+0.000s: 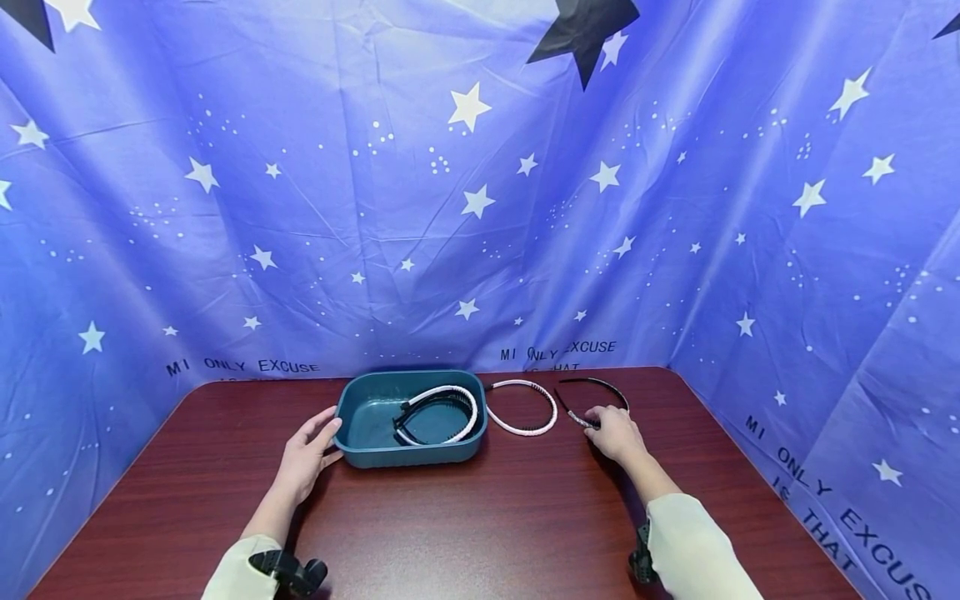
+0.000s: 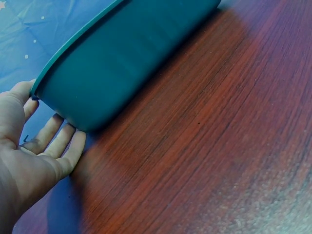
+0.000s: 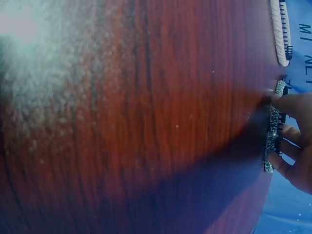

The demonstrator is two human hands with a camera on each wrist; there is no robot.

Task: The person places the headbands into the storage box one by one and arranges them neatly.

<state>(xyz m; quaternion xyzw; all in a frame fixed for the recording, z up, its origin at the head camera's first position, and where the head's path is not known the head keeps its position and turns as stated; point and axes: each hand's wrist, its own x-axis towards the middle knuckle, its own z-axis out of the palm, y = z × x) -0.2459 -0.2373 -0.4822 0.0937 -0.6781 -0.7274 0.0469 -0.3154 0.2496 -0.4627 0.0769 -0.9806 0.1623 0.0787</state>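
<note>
In the head view my left hand (image 1: 303,458) rests at the left end of a dark teal plastic basin (image 1: 408,457). Its thumb is at the rim and the spread fingers touch the outer wall, as the left wrist view also shows. Inside the basin lie a white headband (image 1: 471,408) and a black one, partly overlapping. Another white headband (image 1: 553,417) lies on the table just right of the basin. Farther right, my right hand (image 1: 617,433) holds a black headband (image 1: 611,387) with a glittery band (image 3: 273,129), its thumb and fingers on the sparkling part.
The dark red wood-grain table (image 1: 450,533) ends at the back against a blue star-printed cloth (image 1: 405,208), which also hangs along both sides. A black device (image 1: 288,571) is strapped to each wrist over a pale sleeve (image 1: 697,542).
</note>
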